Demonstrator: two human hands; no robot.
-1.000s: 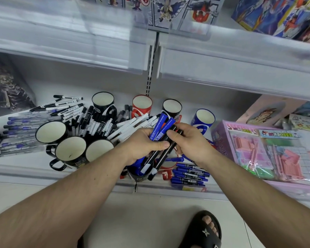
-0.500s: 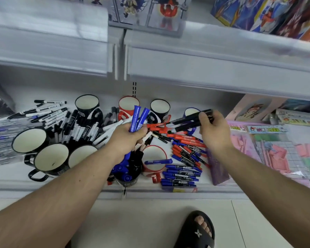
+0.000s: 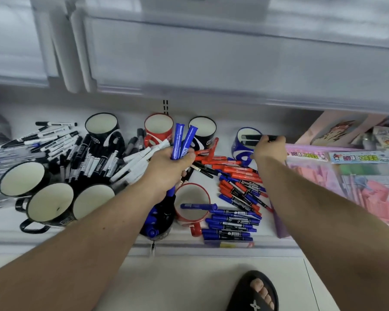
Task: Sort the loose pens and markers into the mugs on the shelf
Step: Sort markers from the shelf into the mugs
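My left hand (image 3: 169, 167) grips two blue markers (image 3: 182, 140) upright above a black mug (image 3: 160, 218) that holds several blue markers. My right hand (image 3: 268, 149) holds black markers (image 3: 254, 138) level across the mouth of the blue mug (image 3: 245, 149) at the back right. Loose red markers (image 3: 231, 164) and blue markers (image 3: 229, 225) lie on the shelf between my arms. One blue marker lies across the rim of a red mug (image 3: 192, 205). Black and white markers (image 3: 94, 158) are heaped at the left.
Three black mugs (image 3: 52, 205) with nothing in them stand front left; a black mug (image 3: 102, 126), a red mug (image 3: 158, 129) and another black mug (image 3: 203, 131) stand at the back. Pink toy packs (image 3: 350, 176) fill the right. An upper shelf (image 3: 211, 63) overhangs. My sandalled foot (image 3: 255, 290) is on the floor.
My right hand has carried the black markers away from my left hand, back and right to the blue mug. My left hand keeps the two blue markers.
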